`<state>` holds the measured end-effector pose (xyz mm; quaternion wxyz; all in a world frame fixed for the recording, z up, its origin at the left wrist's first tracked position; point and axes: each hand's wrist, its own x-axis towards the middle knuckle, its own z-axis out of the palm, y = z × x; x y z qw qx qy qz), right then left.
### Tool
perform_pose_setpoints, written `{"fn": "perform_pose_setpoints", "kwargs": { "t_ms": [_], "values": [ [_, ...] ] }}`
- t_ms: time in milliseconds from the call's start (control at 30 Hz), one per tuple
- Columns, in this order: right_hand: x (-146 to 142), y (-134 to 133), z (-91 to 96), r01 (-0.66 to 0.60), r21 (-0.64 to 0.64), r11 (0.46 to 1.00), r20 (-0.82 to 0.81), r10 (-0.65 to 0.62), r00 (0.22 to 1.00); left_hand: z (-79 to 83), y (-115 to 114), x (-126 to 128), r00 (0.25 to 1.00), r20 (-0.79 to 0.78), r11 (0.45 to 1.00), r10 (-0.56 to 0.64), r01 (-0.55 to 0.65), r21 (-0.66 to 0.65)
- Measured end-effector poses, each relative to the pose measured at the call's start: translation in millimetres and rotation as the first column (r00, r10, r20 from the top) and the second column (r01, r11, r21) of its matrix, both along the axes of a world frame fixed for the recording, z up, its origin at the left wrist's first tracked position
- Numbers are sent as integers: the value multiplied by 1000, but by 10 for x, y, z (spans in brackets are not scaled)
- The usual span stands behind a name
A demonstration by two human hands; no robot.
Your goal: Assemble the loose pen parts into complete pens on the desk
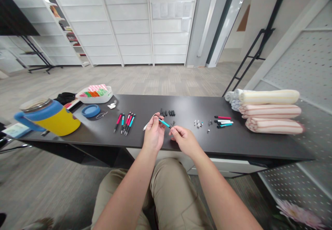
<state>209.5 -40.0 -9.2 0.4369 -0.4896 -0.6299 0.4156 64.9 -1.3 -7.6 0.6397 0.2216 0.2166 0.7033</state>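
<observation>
The left hand [153, 132] pinches a slim teal-and-black pen [164, 122] above the dark, smooth tabletop [192, 105], and the right hand [183, 139] grips its black end between thumb and fingers. Just beyond lie short black cylindrical pieces [170, 113]; leftward, red and teal pens [128, 120]; rightward, tiny silvery parts [198, 124], then red, white and teal barrels [224, 122] near rolled striped towels [271, 111].
</observation>
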Motion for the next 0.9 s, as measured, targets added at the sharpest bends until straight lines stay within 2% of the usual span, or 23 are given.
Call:
{"fn": "perform_pose_setpoints", "kwargs": {
  "t_ms": [233, 433, 533, 567, 633, 700, 767, 833, 900],
  "values": [
    [50, 55, -15, -103, -80, 992, -179, 87, 980, 13, -15, 14, 999, 25, 1000, -23, 23, 7],
    [46, 56, -7, -139, -59, 989, -93, 133, 987, 18, 70, -78, 999, 24, 999, 34, -34, -12],
    [114, 122, 68, -62, -141, 988, -130, 44, 991, 14, 161, -208, 993, 29, 993, 113, -112, -45],
    [153, 168, 107, 1, -153, 988, -77, -13, 997, 9, 183, -248, 992, 12, 991, 123, -122, -57],
    [235, 296, 199, 137, -86, 987, 167, -121, 979, -2, 206, -303, 993, -36, 991, 112, -114, -71],
    [293, 458, 289, 189, 62, 980, 473, -195, 859, -13, 201, -318, 993, -84, 994, 77, -83, -69],
    [301, 636, 352, 168, 157, 973, 672, -230, 704, -20, 177, -304, 992, -123, 997, 39, -47, -64],
    [267, 813, 377, 123, 166, 979, 787, -206, 582, -21, 149, -286, 989, -145, 998, 16, -26, -63],
    [216, 976, 368, 90, 129, 988, 856, -157, 492, -20, 125, -281, 989, -147, 998, 9, -19, -65]
  ]
}}
